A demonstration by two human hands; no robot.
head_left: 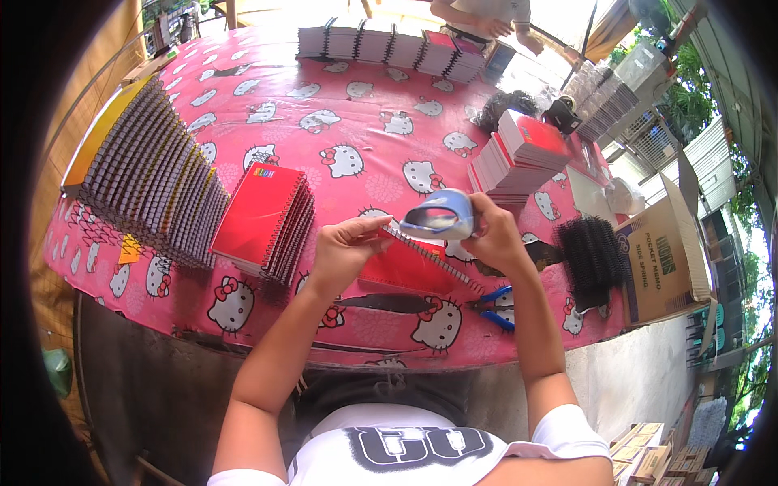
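A red notebook point(405, 271) lies in front of me with a pale spiral binding point(438, 263) slanting along its edge. My left hand point(350, 253) is closed in a pinch at the upper left end of that binding. My right hand point(496, 233) grips a blue and whitish hand tool point(438, 215) with a looped opening, held just above the notebook; its exact kind is unclear. Blue-handled pliers point(496, 308) rest beside the notebook's lower right corner. On the left, a stack of red spiral notebooks point(259, 212) stands near my left forearm.
A tall row of spiral-bound notebooks point(154, 170) fills the left side of the pink table point(284, 89). More notebooks point(389, 44) line the far edge, near another person point(486, 16). Unbound red-covered stacks point(519, 154), black spiral coils point(590, 263) and an open cardboard box point(660, 259) stand right.
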